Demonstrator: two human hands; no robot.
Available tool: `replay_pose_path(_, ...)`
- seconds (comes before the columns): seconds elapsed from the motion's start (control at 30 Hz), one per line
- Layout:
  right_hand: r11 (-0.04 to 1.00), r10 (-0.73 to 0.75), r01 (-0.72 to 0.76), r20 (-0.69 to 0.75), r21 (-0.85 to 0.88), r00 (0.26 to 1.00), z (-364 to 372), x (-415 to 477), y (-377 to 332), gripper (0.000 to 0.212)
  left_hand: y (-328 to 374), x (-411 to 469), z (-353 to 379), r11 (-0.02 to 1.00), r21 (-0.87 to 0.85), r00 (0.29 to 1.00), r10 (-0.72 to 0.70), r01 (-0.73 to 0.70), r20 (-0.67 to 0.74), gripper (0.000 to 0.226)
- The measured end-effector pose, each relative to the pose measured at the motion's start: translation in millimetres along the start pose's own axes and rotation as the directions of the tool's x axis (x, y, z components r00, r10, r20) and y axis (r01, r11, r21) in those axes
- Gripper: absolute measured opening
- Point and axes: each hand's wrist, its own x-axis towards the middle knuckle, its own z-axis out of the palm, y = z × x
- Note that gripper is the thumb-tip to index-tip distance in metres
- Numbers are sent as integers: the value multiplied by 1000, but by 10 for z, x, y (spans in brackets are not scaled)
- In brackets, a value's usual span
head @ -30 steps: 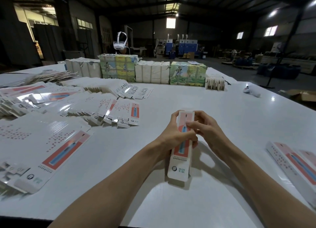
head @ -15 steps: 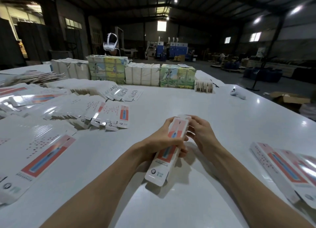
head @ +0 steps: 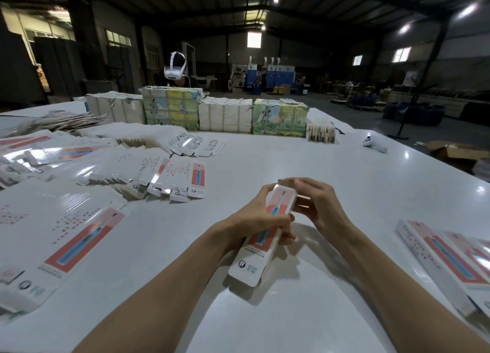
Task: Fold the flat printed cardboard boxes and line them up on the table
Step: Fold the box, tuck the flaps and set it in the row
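- Since a second ago, the box (head: 267, 228) I hold has tilted: far end leans right, near end swung left, and it now shows depth as an opened sleeve.
- Both of my hands have shifted right and a little lower in view along with it.
- My left hand (head: 261, 220) is clamped around the middle of the box, thumb over the printed face, fingers wrapped underneath.
- My right hand (head: 316, 207) is closed on the far end, fingertips pinching the top flap area; exact flap state hard to read.
- Near end of the box sits at or just above the table (head: 305, 164); contact unclear.
- Flat box blanks (head: 169, 175) are fanned out in overlapping rows to my left, with one large blank (head: 66, 236) nearest me.
- Folded boxes (head: 450, 257) lie side by side at the right edge of the table.
- Bundled stacks (head: 225, 114) are lined along the far edge.
- White controller (head: 375, 144) lies alone on the far right of the table.
- Another person in a white headset (head: 173, 69) stands behind the stacks.
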Motion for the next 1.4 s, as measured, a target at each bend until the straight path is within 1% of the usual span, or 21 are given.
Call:
replay_pose_path(0.07, 994, 69, -68, -7, 83, 998, 21, 9, -18, 37, 0, -1, 7, 1000, 22, 1000, -3, 4, -9, 86)
replay_pose_path(0.1, 990, 93, -90, -16, 105, 996, 19, 15, -22, 37, -2, -4, 9, 1000, 23, 1000, 0, 0, -5, 85)
replay_pose_path(0.2, 979, 141, -135, -28, 154, 990, -18, 25, -15, 24, 4, -20, 26, 1000, 10, 1000, -6, 6, 6, 86)
replay_pose_path(0.27, 969, 171, -159, -51, 188, 984, -37, 39, -7, 18, 11, -16, 37, 998, 62, 1000, -8, 9, -10, 88)
replay_pose_path(0.33, 963, 201, -182, -79, 200, 976, -36, 43, -13, 16, 12, -11, 43, 993, 120, 1000, -8, 10, -18, 90)
replay_pose_path(0.43, 963, 216, -194, -103, 189, 971, -44, 39, -16, 17, 16, -18, 53, 998, 61, 1000, -7, 6, 16, 94)
replay_pose_path(0.5, 964, 217, -195, -110, 179, 970, -44, 31, -23, 18, 23, -25, 57, 998, 56, 1000, 11, -11, 14, 98)
replay_pose_path(0.6, 968, 205, -185, -105, 171, 973, -43, 23, -27, 20, 25, -22, 55, 995, 88, 999, 42, -43, 11, 98)
replay_pose_path(0.73, 969, 195, -181, -63, 170, 979, -56, 19, -43, 22, 26, -18, 52, 991, 129, 999, 29, -27, -13, 93)
replay_pose_path(0.87, 968, 183, -180, -3, 177, 983, -44, 11, -65, 23, 32, -25, 38, 998, 62, 1000, 12, -12, -11, 88)
replay_pose_path(0.93, 972, 154, -156, 25, 174, 988, 5, -9, -60, 23, 30, -34, 19, 999, 51, 999, 10, -7, -50, 88)
replay_pose_path(1.1, 1000, 6, -4, -71, 26, 997, 130, -39, 33, 20, 28, -26, 3, 997, 80, 990, 8, 3, -144, 91)
replay_pose_path(1.17, 999, -31, 30, -86, -11, 996, 126, -35, 41, 18, 26, -23, 0, 998, 61, 990, 3, 6, -141, 90)
replay_pose_path(1.4, 998, -59, 56, -80, -37, 995, 102, -29, 68, 17, 32, -64, 6, 998, -57, 996, 3, -8, -84, 84)
